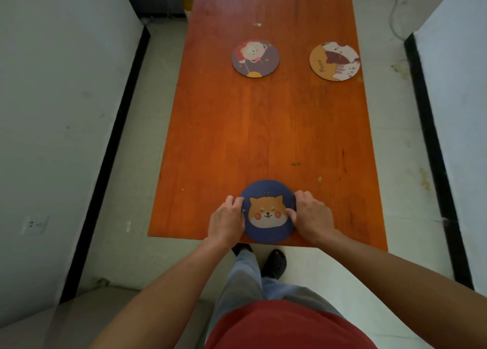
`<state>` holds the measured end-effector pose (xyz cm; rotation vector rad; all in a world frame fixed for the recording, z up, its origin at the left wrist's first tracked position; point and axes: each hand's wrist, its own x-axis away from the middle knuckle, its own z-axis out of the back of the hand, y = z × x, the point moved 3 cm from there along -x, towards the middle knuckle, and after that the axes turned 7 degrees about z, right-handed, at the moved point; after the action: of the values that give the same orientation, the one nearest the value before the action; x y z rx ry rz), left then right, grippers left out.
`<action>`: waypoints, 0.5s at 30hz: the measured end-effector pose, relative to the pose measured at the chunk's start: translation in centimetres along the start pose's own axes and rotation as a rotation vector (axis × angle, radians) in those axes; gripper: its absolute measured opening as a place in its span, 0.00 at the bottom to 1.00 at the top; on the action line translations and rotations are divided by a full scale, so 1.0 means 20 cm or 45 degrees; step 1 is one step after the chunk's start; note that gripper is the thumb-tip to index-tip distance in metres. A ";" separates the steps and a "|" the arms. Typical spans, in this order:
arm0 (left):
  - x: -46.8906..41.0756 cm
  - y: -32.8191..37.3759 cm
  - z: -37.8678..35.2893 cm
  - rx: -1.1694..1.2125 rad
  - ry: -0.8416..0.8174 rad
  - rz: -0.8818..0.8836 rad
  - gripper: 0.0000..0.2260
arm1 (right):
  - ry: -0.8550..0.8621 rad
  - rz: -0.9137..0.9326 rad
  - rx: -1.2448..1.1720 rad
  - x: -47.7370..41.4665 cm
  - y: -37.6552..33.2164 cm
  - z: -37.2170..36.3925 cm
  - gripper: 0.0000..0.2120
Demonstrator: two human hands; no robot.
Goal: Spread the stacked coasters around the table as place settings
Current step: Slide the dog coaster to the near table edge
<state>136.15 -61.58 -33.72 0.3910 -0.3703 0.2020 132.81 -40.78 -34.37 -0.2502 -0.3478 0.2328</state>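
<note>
Both hands are down at the near edge of the table (263,127). My left hand (227,221) cups the left rim of the dog coaster (267,211); my right hand (312,217) cups the right rim, its thumb lying over the print. Fingers are curled onto the edge on both sides, so I have the disc pinched between my two hands and pressed lightly onto the wood. Whether more coasters sit under this one I cannot tell; from up here the edge reads as a single thickness.

The dog coaster lies dead centre between my palms, just inside the near edge and a touch left of the table's middle line. It is round, so there is no long axis to line up; only the dog's face gives it a heading, and that sits upright toward me.

Well away up the table lie the bear coaster (255,59), left of centre, and the cat coaster (334,61), hard by the right edge. The wood between them and me is bare.

What matters next, as I judge it: neither hand is nearer, each has its own side. Leftward suits the left hand, rightward the right.
</note>
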 end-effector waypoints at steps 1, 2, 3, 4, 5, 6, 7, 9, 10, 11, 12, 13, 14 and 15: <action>0.00 -0.01 0.02 -0.072 -0.005 -0.021 0.09 | 0.012 0.026 0.061 -0.01 0.00 0.02 0.19; 0.00 -0.01 0.05 -0.148 -0.006 -0.041 0.07 | 0.017 0.057 0.119 -0.03 0.00 0.04 0.22; -0.01 -0.03 0.09 -0.218 0.003 -0.061 0.07 | 0.021 0.095 0.169 -0.06 -0.02 0.07 0.23; -0.01 -0.04 0.13 -0.278 0.025 -0.082 0.07 | 0.027 0.138 0.209 -0.09 -0.04 0.10 0.23; -0.02 -0.06 0.19 -0.326 0.059 -0.102 0.07 | 0.036 0.183 0.238 -0.13 -0.08 0.14 0.22; -0.03 -0.09 0.26 -0.367 0.102 -0.120 0.07 | 0.049 0.233 0.261 -0.17 -0.13 0.18 0.21; -0.04 -0.11 0.33 -0.403 0.146 -0.135 0.07 | 0.065 0.288 0.278 -0.21 -0.20 0.22 0.20; -0.06 -0.18 0.47 -0.452 0.224 -0.142 0.06 | 0.100 0.405 0.304 -0.29 -0.35 0.29 0.19; -0.07 -0.22 0.55 -0.466 0.254 -0.131 0.06 | 0.117 0.458 0.320 -0.33 -0.44 0.33 0.18; -0.09 -0.27 0.63 -0.472 0.278 -0.113 0.06 | 0.135 0.510 0.339 -0.37 -0.54 0.37 0.17; -0.11 -0.32 0.70 -0.471 0.296 -0.094 0.06 | 0.150 0.559 0.356 -0.41 -0.63 0.40 0.17; -0.13 -0.37 0.77 -0.472 0.311 -0.078 0.07 | 0.161 0.602 0.371 -0.45 -0.73 0.43 0.16; -0.15 -0.43 0.85 -0.478 0.330 -0.066 0.08 | 0.170 0.642 0.384 -0.48 -0.83 0.45 0.16; -0.16 -0.49 0.92 -0.488 0.351 -0.058 0.08 | 0.183 0.678 0.394 -0.52 -0.93 0.47 0.16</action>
<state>130.05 -78.36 -22.54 -0.0086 -0.1223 0.1341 123.17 -59.26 -23.74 -0.0479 -0.0927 0.7825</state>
